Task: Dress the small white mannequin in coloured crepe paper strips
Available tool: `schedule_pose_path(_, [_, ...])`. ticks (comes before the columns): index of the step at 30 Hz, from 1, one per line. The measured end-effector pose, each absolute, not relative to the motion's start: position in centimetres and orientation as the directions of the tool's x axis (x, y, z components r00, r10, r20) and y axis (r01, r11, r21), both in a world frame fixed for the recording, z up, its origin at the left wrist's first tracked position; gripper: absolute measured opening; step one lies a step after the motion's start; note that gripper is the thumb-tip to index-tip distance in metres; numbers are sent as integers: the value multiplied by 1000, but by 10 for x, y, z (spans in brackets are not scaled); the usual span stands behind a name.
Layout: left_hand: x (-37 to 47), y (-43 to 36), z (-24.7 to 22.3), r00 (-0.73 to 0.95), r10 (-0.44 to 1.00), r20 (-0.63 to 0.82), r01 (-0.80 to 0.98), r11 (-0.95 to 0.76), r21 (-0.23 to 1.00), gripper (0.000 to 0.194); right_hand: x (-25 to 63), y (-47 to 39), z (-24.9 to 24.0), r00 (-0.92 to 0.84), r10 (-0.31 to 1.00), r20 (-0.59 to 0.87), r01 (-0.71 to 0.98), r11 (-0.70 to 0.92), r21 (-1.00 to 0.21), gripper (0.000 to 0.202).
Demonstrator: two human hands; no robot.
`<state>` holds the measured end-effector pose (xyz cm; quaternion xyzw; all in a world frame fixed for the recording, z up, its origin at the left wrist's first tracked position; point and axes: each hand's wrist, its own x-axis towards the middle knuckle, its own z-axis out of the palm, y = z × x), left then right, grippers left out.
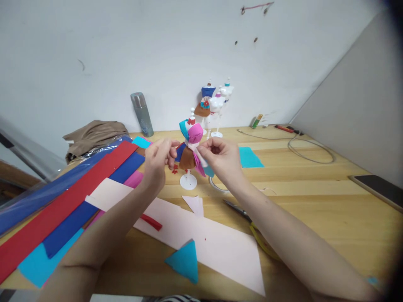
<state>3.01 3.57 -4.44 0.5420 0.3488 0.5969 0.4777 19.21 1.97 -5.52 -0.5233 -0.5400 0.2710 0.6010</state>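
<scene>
A small white mannequin [188, 181] stands upright on its round base between my hands. It wears a turquoise and magenta bodice [195, 133] and a skirt with brown [187, 159], blue, magenta and pale panels, which look like crepe paper. My right hand [222, 157] pinches a pale piece at the skirt's right side, thumb and forefinger closed. On the other side, my left hand [160, 158] is beside the blue panel [180, 151], its fingers loosely bent and apart. Whether its fingertips touch the panel is hard to see.
Several dressed mannequins [217, 105] stand behind, near the wall. Scissors [239, 209] lie under my right forearm, near a tape roll [218, 186]. Red [72, 197], blue and pale paper strips [214, 243] cover the left and front. A flask [141, 113], cable [315, 161] and phone [379, 191] lie farther out.
</scene>
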Motion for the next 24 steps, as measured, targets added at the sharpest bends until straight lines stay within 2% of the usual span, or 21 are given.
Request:
schedule_pose_path(3, [28, 48, -46, 29, 953, 301, -152, -294, 944, 34, 192, 20, -57, 281, 881, 380, 249, 315, -916, 16])
schedule_pose_path(7, [29, 61, -53, 69, 937, 342, 180, -349, 920, 26, 193, 21, -60, 270, 865, 423, 253, 360, -898, 19])
schedule_pose_path(10, [33, 57, -64, 132, 847, 514, 428, -517, 741, 51, 193, 21, -60, 270, 860, 432, 266, 365, -892, 19])
schedule_pose_path(12, [35, 51, -69, 159, 808, 567, 476, -566, 673, 66, 192, 21, -60, 265, 865, 426, 274, 356, -893, 19])
schedule_pose_path(14, [35, 46, -70, 154, 834, 531, 430, -540, 724, 72, 192, 21, -59, 263, 868, 420, 279, 348, -895, 20])
schedule_pose_path(18, [32, 55, -60, 247, 902, 354, 142, -395, 908, 76, 191, 22, -59, 267, 861, 433, 294, 355, -888, 20])
schedule_pose_path(21, [29, 68, -51, 357, 871, 336, -17, -354, 935, 71, 191, 22, -60, 270, 862, 429, 289, 352, -890, 20])
schedule_pose_path(24, [30, 77, -48, 455, 827, 330, -90, -326, 941, 60, 191, 21, -60, 266, 860, 435, 287, 360, -887, 21])
